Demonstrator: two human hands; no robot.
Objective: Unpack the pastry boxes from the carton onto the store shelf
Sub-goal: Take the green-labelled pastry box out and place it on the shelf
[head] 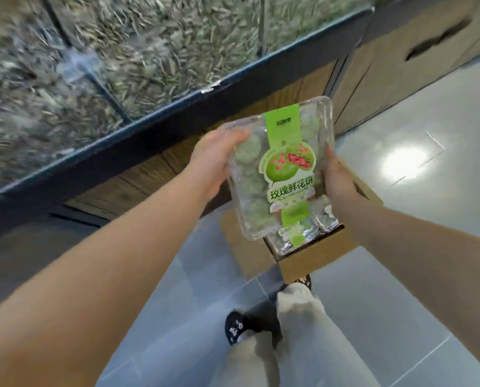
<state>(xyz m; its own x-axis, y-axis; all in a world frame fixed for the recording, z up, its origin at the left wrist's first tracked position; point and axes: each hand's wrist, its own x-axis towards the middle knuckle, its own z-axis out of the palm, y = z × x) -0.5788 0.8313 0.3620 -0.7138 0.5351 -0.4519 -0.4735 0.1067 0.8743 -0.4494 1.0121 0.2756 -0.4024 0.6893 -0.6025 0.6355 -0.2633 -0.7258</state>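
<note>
Far left and up top there were glass-fronted bins (93, 51) full of what looked like striped seeds, all pretty blurry, with a dark rail (149, 129) running along their lower edge and wood panelling under that. Next over, the left hand (219, 160) was clamped on the left edge of the box (283, 169), thumb hooked over the top near the far left corner; the fingers were tucked underneath, so I couldn't see them. The box itself was a clear plastic clamshell of green pastries with a green label (287, 166) down the middle, held up in the air between both hands and tilted a bit. The right hand (339, 180) gripped the right edge, thumb lying along the rim, fingers again hidden below. Right under the box, the carton (317, 258) sat open on the grey tiled floor (400, 275), and another clear box (286, 241) poked out inside it, just below the held one's near edge. Near the carton's front were the person's dark shoes (234, 326) and pale trousers. Off to the upper right stood a cabinet (400, 65) with a dark handle slot.
</note>
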